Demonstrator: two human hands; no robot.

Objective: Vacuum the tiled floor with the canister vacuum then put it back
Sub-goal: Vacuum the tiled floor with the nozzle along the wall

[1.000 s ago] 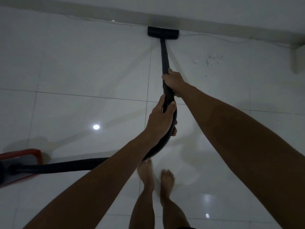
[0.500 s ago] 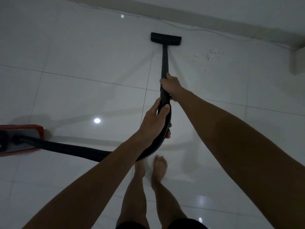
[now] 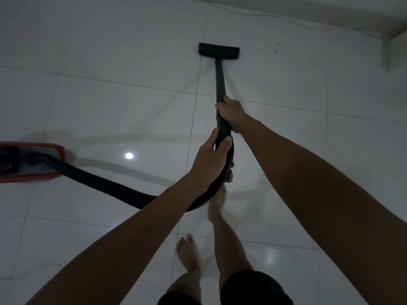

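On the tiled floor (image 3: 110, 95), the floor nozzle (image 3: 219, 49) sat flat near the debris (image 3: 283, 48). Right hand (image 3: 231, 113) clenched round the wand (image 3: 220, 80) to steer; left hand (image 3: 211, 161) gripped the hose (image 3: 105, 183) end for push. Red canister (image 3: 30, 160) sat left, hose trailing slack.

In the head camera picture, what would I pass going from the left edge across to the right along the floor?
Red canister vacuum → bright light reflection → black floor nozzle → scattered white debris → pale wall corner.
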